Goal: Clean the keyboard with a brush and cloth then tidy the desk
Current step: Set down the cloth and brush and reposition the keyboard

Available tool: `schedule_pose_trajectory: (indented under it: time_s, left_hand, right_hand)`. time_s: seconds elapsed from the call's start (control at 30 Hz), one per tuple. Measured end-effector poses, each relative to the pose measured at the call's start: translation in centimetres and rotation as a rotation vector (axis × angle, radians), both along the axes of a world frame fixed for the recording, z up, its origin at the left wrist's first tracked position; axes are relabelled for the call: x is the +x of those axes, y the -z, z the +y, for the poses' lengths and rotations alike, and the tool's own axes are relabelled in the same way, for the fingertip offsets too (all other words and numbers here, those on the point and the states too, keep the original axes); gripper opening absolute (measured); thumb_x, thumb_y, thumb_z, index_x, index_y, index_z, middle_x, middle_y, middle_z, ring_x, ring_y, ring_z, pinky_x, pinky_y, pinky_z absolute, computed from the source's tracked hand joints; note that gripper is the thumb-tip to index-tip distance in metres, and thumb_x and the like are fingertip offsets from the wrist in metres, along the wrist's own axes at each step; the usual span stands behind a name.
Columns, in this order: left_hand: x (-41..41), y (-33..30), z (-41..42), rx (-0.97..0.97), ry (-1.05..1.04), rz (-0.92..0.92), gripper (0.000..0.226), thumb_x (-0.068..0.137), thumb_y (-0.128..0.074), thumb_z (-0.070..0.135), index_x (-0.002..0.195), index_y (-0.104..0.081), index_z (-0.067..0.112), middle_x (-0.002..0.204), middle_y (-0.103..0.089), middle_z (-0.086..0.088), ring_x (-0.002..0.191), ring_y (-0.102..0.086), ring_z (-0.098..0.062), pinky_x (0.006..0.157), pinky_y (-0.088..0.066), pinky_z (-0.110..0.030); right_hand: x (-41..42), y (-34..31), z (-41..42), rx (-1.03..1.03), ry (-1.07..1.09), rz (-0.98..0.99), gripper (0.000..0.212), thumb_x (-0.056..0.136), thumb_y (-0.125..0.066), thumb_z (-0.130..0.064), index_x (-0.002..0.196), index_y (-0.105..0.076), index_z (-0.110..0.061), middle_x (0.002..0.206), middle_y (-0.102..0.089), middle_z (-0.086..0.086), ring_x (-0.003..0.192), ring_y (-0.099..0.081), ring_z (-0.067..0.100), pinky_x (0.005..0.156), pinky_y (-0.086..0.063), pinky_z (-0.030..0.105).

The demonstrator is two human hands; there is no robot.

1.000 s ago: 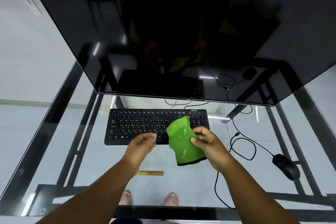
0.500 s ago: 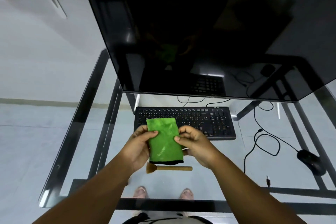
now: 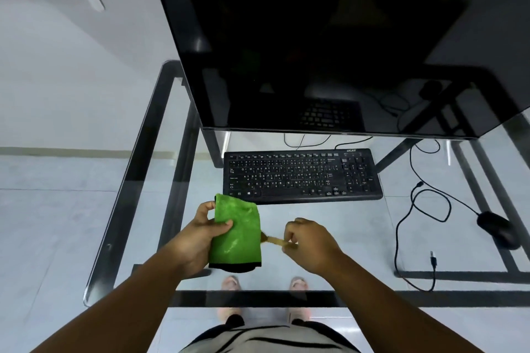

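Observation:
A black keyboard (image 3: 301, 176) lies on the glass desk (image 3: 329, 226) under the monitor's lower edge. My left hand (image 3: 198, 235) holds a folded green cloth (image 3: 236, 233) with a black hem, just in front of the keyboard's left corner. My right hand (image 3: 311, 243) is pinched on the wooden handle of a small brush (image 3: 274, 240). The brush's bristle end sits partly behind the cloth's right edge.
A large dark monitor (image 3: 329, 43) overhangs the back of the desk. A black mouse (image 3: 499, 229) lies at the right with its looping cable (image 3: 415, 209). A loose plug (image 3: 433, 261) lies near the front right. The desk's dark metal frame (image 3: 137, 175) runs down the left side.
My right hand has let go of the cloth and closed on the brush handle. The left hand now holds the cloth alone. The view has swung left, so the keyboard sits further right.

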State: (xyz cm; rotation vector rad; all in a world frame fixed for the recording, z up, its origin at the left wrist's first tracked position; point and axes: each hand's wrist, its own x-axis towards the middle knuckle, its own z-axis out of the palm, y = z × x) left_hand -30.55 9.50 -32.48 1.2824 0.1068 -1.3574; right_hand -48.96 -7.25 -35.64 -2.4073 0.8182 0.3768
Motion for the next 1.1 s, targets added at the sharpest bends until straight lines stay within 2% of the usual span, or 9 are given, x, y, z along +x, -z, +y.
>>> schedule_pose_trajectory:
  time_s: [0.13,0.27,0.5,0.57,0.67,0.73,0.83,0.97,1.1]
  left_hand:
    - [-1.2,0.4,-0.9,-0.085,0.015,-0.011,0.052,0.088,-0.051,-0.011,0.126,-0.044,0.023,0.121,-0.064,-0.019,0.109,-0.062,-0.038,0.080,-0.055,-0.054]
    - [-3.1,1.3,-2.7,-0.099,0.008,-0.015,0.052,0.089,-0.050,-0.013,0.126,-0.043,0.022,0.119,-0.064,-0.017,0.109,-0.061,-0.035,0.087,-0.052,-0.055]
    - [-5.3,2.8,-4.9,0.069,0.115,-0.220,0.053,0.090,-0.052,-0.013,0.127,-0.036,0.020,0.113,-0.064,-0.016,0.099,-0.064,-0.028,0.084,-0.053,-0.046]
    - [-5.2,3.1,-4.9,0.175,0.164,-0.381,0.051,0.087,-0.060,-0.006,0.125,-0.039,0.022,0.111,-0.065,-0.014,0.098,-0.065,-0.026,0.083,-0.054,-0.044]
    - [-5.4,2.9,-4.9,0.369,0.240,-0.703,0.046,0.080,-0.073,0.011,0.117,-0.048,0.021,0.093,-0.064,0.002,0.092,-0.064,-0.022,0.082,-0.053,-0.037]
    - [-5.5,2.6,-4.9,0.467,0.238,-0.836,0.048,0.076,-0.078,0.022,0.116,-0.051,0.017,0.088,-0.060,0.007,0.088,-0.062,-0.020,0.082,-0.052,-0.034]
    - [-5.3,2.9,-4.7,0.515,0.140,-0.968,0.061,0.075,-0.078,0.037,0.123,-0.048,0.013,0.111,-0.056,-0.001,0.103,-0.057,-0.021,0.091,-0.047,-0.037]
    - [-3.6,2.4,-5.5,0.510,-0.006,-1.142,0.071,0.073,-0.079,0.038,0.130,-0.045,0.011,0.128,-0.048,-0.011,0.121,-0.046,-0.029,0.103,-0.039,-0.043]
    - [-1.4,2.0,-7.1,0.545,0.088,-1.070,0.091,0.068,-0.082,0.044,0.141,-0.033,0.022,0.140,-0.038,-0.015,0.129,-0.039,-0.035,0.107,-0.035,-0.048]
  right_hand:
    - [-1.6,0.4,-1.1,0.200,0.459,-0.136,0.018,0.078,-0.074,-0.027,0.074,-0.058,-0.022,0.074,-0.067,-0.006,0.069,-0.065,0.016,0.065,-0.053,0.030]
    - [-2.1,0.3,-1.9,0.353,0.718,-0.218,0.017,0.077,-0.076,-0.019,0.074,-0.060,-0.012,0.066,-0.070,0.004,0.057,-0.070,0.021,0.065,-0.061,0.042]
    - [-1.5,0.8,-2.2,0.367,0.669,-0.140,0.019,0.075,-0.075,-0.022,0.073,-0.061,-0.009,0.063,-0.071,0.007,0.057,-0.071,0.022,0.067,-0.060,0.045]
    - [-1.5,0.9,-2.3,0.358,0.652,-0.123,0.021,0.075,-0.075,-0.024,0.074,-0.060,-0.010,0.065,-0.071,0.007,0.057,-0.071,0.022,0.066,-0.061,0.045]
    - [-1.8,0.8,-2.4,0.357,0.614,-0.124,0.024,0.077,-0.075,-0.032,0.077,-0.058,-0.014,0.069,-0.070,0.004,0.060,-0.070,0.023,0.064,-0.059,0.037]
    - [-2.4,0.9,-3.2,0.235,0.573,-0.175,0.021,0.081,-0.073,-0.035,0.081,-0.061,-0.017,0.075,-0.068,0.000,0.070,-0.066,0.019,0.067,-0.053,0.029]
    - [-4.0,0.7,-5.6,0.046,0.622,-0.372,0.023,0.083,-0.074,-0.029,0.098,-0.065,-0.014,0.098,-0.064,0.002,0.089,-0.062,0.021,0.082,-0.052,0.034]
    - [-5.6,-0.3,-10.0,-0.080,0.627,-0.307,0.065,0.073,-0.080,-0.040,0.128,-0.052,-0.024,0.132,-0.047,0.007,0.120,-0.046,0.029,0.103,-0.042,0.040]
    - [-6.1,-0.9,-13.2,-0.109,0.505,-0.129,0.098,0.061,-0.084,-0.051,0.144,-0.032,-0.040,0.154,-0.023,0.005,0.136,-0.030,0.033,0.111,-0.034,0.045]
